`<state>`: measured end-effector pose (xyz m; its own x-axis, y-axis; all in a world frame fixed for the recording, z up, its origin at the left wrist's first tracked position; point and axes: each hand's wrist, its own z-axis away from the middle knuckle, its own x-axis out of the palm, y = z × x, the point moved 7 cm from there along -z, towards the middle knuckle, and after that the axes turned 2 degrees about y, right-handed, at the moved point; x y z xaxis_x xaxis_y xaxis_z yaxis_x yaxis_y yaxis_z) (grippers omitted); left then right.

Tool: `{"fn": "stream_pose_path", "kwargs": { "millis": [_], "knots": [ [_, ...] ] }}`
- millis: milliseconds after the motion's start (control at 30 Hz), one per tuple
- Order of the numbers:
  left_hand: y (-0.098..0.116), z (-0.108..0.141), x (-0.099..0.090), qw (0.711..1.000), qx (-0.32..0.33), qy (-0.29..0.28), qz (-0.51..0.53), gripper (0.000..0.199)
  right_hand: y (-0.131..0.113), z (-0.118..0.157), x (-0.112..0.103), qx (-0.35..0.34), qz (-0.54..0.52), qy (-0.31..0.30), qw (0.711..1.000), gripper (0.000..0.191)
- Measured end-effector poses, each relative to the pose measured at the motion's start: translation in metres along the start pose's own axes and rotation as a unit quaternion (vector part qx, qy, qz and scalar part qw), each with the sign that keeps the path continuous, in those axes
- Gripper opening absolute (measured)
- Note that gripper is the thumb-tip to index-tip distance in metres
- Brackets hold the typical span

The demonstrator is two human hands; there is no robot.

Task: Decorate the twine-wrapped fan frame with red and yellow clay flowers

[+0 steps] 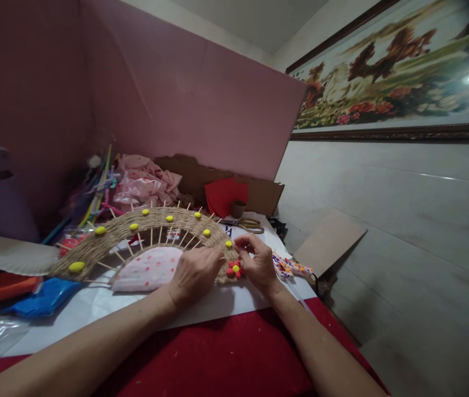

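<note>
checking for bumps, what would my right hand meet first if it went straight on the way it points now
Your right hand would probably meet the yellow dot on the woven arch first. Depth is hard to judge, so it might pass just above.

Head view, one item: single camera, worn on the person's head, at eye height above the near side of the worktop [217,353]. Facing: forward and moderately down, across the worktop to the pink panel [201,94] behind it. Range: close; forearms [122,331] enter large from the lower corners, reaching up to the hands [198,273] just below mid-frame, at middle distance. Field: wide, with the red near part of the worktop along the bottom, a strip of ceiling [275,27] at top, and the tiled wall [403,220] with its framed picture [399,66] running obliquely along the right side.
</note>
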<state>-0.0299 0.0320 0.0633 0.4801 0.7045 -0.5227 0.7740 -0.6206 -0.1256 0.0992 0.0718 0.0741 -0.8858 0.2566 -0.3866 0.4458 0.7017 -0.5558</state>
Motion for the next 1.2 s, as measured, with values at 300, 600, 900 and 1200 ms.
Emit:
{"fn": "stream_pose_path", "kwargs": {
  "millis": [300, 600, 900, 1200],
  "knots": [
    [0.002, 0.001, 0.001, 1.0, 0.01, -0.003, -0.008, 0.022, -0.001, 0.0, -0.003, 0.015, -0.004, 0.018, 1.0, 0.007],
    [0.003, 0.003, 0.005, 1.0, 0.016, -0.02, -0.017, 0.021, 0.006, 0.002, 0.001, 0.012, -0.01, 0.008, 1.0, 0.016],
    [0.002, 0.0, 0.002, 1.0, 0.006, -0.012, -0.023, 0.022, 0.006, 0.0, -0.003, 0.018, 0.001, 0.025, 1.0, 0.014],
    [-0.003, 0.001, 0.003, 1.0, -0.025, -0.013, -0.012, 0.024, 0.004, 0.001, 0.002, 0.015, -0.016, -0.004, 1.0, 0.009]
  ]
}}
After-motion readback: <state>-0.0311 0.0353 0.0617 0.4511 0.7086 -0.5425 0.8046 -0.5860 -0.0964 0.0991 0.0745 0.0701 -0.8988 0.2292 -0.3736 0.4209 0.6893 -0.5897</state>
